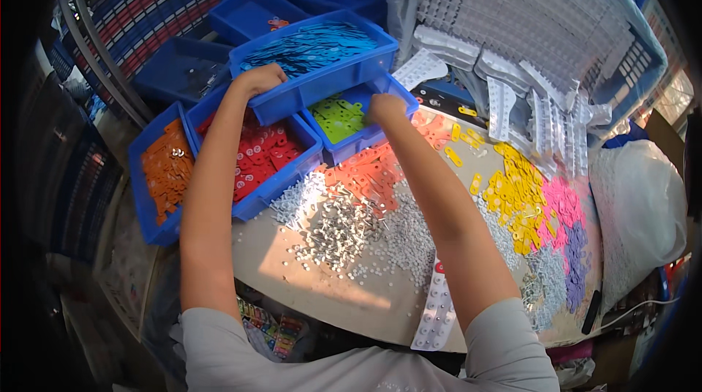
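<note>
A blue bin of light-blue strips [319, 91] sits tilted over the bins below it. My left hand [261, 80] is closed on its left front edge, the fingertips partly hidden. My right hand [386, 108] is curled at the right end of a lower blue bin [352, 145] with flat green pieces [336, 120]. What its fingers hold, if anything, is hidden. Left of that stands a blue bin [274, 191] with flat red pieces [267, 154], partly covered by the upper bin. Beside it is a blue bin [162, 232] of orange pieces [168, 165].
On the table [292, 282] lie heaps of metal pins [340, 235], small white parts [406, 238], and coral [365, 172], yellow [512, 194], pink [561, 205] and purple pieces [576, 260]. White studded strips [501, 110] and a filled plastic bag [636, 202] stand right. Empty-looking bins [179, 70] are behind.
</note>
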Demonstrator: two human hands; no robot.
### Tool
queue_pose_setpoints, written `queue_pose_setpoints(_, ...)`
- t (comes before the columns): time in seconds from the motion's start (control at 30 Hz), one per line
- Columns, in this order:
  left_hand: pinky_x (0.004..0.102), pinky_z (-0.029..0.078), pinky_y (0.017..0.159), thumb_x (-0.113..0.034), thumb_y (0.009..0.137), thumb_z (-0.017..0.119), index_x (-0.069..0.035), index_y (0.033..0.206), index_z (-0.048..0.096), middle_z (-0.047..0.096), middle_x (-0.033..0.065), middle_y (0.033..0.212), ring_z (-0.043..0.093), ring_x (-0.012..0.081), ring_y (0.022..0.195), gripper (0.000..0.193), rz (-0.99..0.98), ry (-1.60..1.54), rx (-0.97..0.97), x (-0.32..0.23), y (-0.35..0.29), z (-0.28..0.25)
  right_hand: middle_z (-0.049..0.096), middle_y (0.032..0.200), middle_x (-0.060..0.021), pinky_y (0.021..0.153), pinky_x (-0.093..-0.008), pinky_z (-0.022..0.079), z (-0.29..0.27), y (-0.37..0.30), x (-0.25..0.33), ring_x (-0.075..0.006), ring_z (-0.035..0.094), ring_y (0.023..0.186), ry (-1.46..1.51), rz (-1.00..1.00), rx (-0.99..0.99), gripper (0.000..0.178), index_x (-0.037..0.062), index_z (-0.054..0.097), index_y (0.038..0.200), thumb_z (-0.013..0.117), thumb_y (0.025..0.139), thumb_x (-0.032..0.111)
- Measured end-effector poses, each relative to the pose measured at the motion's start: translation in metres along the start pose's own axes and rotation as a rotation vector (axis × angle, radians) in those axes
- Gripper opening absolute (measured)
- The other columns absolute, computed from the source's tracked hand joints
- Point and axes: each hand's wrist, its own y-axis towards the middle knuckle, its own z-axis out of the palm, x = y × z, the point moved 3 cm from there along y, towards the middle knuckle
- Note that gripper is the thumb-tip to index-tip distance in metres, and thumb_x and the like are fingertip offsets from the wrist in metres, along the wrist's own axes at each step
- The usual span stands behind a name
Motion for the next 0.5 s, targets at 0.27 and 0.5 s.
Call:
queue_pose_setpoints(0.27, 0.0443, 0.052, 0.072, -0.023, 0.097, 0.057, 0.009, 0.099, 0.068, 0.071, 0.0183, 0.091, 0.068, 0.0292, 0.072, 0.034, 0.212, 0.173, -0.487, 0.025, 0.017, -0.007, 0.071, 0.119, -0.0156, 0.088, -0.0441, 0.058, 0.019, 0.013, 0.026, -0.032, 0.07, 0.11, 0.001, -0.178, -0.042, 0.029, 0.0095, 0.076, 0.111, 0.066, 0.084, 0.014)
queue_pose_setpoints(0.5, 0.0342, 0.05, 0.067, -0.026, 0.102, 0.052, 0.001, 0.112, 0.063, 0.068, 0.0122, 0.082, 0.065, 0.0187, 0.072, 0.03, 0.096, -0.403, -0.467, 0.002, 0.005, -0.005, 0.072, 0.111, -0.0217, 0.088, -0.0455, 0.058, 0.028, 0.026, 0.009, -0.0378, 0.069, 0.105, 0.155, -0.261, -0.098, 0.026, 0.002, 0.074, 0.101, 0.07, 0.081, 0.017)
